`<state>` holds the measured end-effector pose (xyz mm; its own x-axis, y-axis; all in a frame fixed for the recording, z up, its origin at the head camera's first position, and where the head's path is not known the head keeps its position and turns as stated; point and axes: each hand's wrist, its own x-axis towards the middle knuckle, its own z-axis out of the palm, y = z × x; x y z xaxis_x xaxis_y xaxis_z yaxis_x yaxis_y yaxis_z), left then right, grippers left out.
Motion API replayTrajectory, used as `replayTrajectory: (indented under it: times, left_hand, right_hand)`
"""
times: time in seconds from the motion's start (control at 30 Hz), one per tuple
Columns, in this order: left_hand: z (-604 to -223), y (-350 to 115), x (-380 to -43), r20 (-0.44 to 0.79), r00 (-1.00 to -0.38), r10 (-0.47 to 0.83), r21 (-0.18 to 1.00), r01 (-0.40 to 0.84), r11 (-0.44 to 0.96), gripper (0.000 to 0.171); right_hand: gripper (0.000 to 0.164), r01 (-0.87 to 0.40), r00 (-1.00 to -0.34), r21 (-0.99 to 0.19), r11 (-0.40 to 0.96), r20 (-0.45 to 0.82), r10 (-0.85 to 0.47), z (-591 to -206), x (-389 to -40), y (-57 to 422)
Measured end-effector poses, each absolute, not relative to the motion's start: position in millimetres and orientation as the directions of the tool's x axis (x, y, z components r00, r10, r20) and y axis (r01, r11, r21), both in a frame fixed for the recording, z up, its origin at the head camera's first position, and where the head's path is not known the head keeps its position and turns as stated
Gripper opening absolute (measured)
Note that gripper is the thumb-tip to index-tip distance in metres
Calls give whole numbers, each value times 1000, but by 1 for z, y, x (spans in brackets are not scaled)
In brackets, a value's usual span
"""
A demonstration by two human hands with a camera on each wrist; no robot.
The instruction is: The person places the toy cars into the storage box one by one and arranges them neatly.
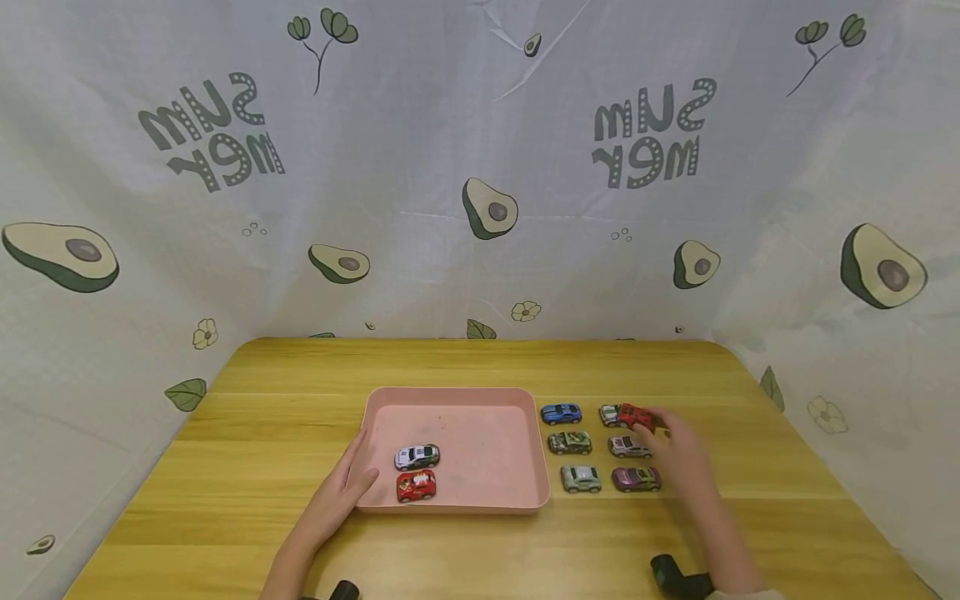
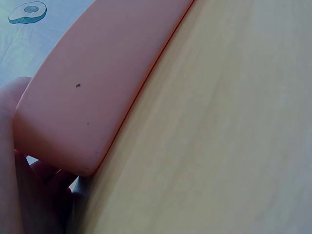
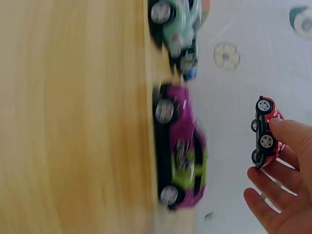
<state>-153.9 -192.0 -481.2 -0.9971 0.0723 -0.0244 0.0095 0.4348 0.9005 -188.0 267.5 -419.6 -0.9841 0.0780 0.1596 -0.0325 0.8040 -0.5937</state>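
My right hand pinches a red toy car between thumb and fingers, lifted off the table. In the head view that car partly covers a white-and-green toy car behind it. Below the hand are a silver toy car and a purple and lime toy car. My left hand grips the left wall of a pink tray, its thumb over the rim and its fingers outside. Inside the tray, at the left, a white toy car stands above another red toy car.
Just right of the tray stand a blue toy car, a camouflage-patterned one and a pale grey-green one. Everything is on a wooden table. A printed cloth hangs behind and at the sides.
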Motion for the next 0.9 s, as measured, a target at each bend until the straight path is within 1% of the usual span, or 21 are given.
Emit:
replayTrajectory:
  times: [0.1, 0.33, 0.53, 0.6, 0.73, 0.9]
  left_hand:
    - [-481, -192, -154, -24, -997, 74, 901, 10, 433, 65]
    - [-481, -192, -154, -26, -997, 73, 902, 8, 432, 65]
    - [-481, -192, -154, -24, -997, 71, 903, 9, 430, 65]
    - [-481, -192, -154, -20, -997, 70, 904, 12, 428, 65]
    - [-482, -192, -153, -14, -998, 69, 904, 17, 427, 65]
    - [-483, -192, -153, -7, -998, 70, 903, 24, 429, 65]
  right_hand:
    - [49, -69, -979, -572, 818, 196, 55, -417, -188, 256]
    - [43, -138, -970, -564, 814, 244, 4, -409, -185, 230]
    - [42, -159, -968, -548, 821, 248, -22, -406, -184, 209]
    - [43, -153, -972, -553, 819, 234, -23, -404, -185, 202]
    - [43, -153, -977, -600, 785, 209, -31, -401, -188, 186]
    - [40, -214, -965, -621, 754, 253, -66, -398, -191, 163]
